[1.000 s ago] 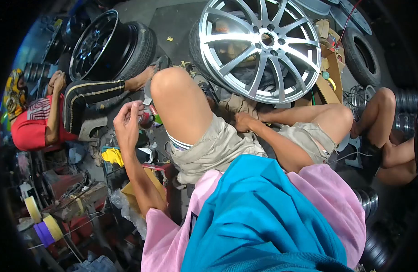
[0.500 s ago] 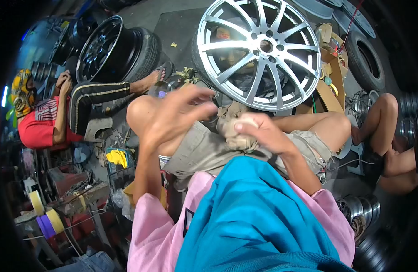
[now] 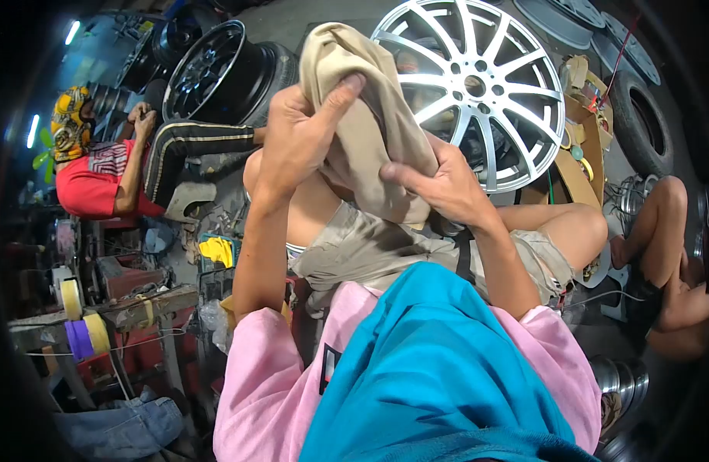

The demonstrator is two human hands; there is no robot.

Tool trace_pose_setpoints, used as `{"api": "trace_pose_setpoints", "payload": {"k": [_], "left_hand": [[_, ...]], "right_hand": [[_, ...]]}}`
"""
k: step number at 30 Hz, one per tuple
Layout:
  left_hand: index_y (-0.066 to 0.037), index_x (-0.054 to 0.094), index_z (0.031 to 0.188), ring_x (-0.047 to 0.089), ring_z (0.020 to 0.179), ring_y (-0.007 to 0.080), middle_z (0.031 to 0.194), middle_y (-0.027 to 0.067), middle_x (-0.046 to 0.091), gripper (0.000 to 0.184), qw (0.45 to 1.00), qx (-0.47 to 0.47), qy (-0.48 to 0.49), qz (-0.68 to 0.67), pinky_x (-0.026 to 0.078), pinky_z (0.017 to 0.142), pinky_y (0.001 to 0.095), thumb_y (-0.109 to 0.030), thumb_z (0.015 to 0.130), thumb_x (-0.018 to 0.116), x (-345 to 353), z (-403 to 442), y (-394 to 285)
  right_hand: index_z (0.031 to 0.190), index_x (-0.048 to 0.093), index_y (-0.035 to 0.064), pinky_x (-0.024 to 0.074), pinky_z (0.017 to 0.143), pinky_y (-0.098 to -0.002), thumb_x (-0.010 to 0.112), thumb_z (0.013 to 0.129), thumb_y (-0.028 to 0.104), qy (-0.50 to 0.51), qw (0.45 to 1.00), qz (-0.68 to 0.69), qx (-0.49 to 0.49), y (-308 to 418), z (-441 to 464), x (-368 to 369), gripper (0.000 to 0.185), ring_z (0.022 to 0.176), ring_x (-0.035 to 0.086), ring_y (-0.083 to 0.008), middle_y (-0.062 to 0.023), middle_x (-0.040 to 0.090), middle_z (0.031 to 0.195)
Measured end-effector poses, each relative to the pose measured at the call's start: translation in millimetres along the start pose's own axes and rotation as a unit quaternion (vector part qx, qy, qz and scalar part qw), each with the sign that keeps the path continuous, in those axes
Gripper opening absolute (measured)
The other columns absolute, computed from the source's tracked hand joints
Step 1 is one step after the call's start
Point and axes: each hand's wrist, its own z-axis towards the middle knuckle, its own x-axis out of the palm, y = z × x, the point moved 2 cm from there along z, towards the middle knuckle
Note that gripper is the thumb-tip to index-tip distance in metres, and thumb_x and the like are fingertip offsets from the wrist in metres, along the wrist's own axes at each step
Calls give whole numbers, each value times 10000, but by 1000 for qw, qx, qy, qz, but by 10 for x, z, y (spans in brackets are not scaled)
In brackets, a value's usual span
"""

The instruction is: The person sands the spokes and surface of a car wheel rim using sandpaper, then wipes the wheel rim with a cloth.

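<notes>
A beige cloth (image 3: 362,138) hangs folded and creased in front of me, held up above my lap. My left hand (image 3: 308,127) grips its upper left part, thumb pressed on the fabric. Lower down, my right hand (image 3: 443,185) pinches the cloth's right side, its thumb lying across the front. Just beyond the cloth is a silver multi-spoke wheel rim (image 3: 516,96), face up; the cloth covers part of its left side.
A cardboard box (image 3: 589,146) with tape rolls stands right of the rim, near a tyre (image 3: 639,123). At left, a person in a red shirt (image 3: 96,181) sits by a black rim (image 3: 204,73). Another person's bent leg (image 3: 658,231) shows at right. Tape rolls (image 3: 81,335) hang lower left.
The cloth, bunched in my right hand over my lap before, is now raised and spread out. My left hand, empty earlier, has taken hold of it. The view has shifted slightly.
</notes>
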Motion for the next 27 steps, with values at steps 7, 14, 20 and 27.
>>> {"api": "trace_pose_setpoints", "payload": {"k": [7,14,20,27], "left_hand": [[24,743,1163,695,852,88,1004,57,762,310,997,-13,-43,-59,564,763,240,-253,1039,680,-240,51,0],[26,716,1236,642,1006,79,1096,46,734,438,994,-61,59,-68,516,904,251,-354,1106,541,-315,-24,146],[93,523,1429,650,1257,337,1417,269,602,762,848,-46,70,-523,518,1084,476,-574,1071,427,-346,-87,250],[72,520,1437,642,1263,325,1427,246,598,701,882,-161,105,-430,514,1086,464,-517,1063,458,506,-234,794]], "right_hand": [[1267,686,2,587,672,-237,590,1053,155,-134,984,83,-77,-92,-266,-855,280,828,693,-66,-45,751,1059],[1215,693,-11,570,828,-232,617,1043,196,-235,949,136,-159,810,-125,-997,279,920,702,-91,-40,741,1094],[1316,645,22,591,970,-308,588,1074,256,-200,925,275,-170,842,106,-806,342,1110,711,-168,-82,729,1202],[1142,728,14,496,808,-235,673,1036,302,-44,991,-43,-118,704,683,-260,312,860,610,-65,8,702,1023]]}}
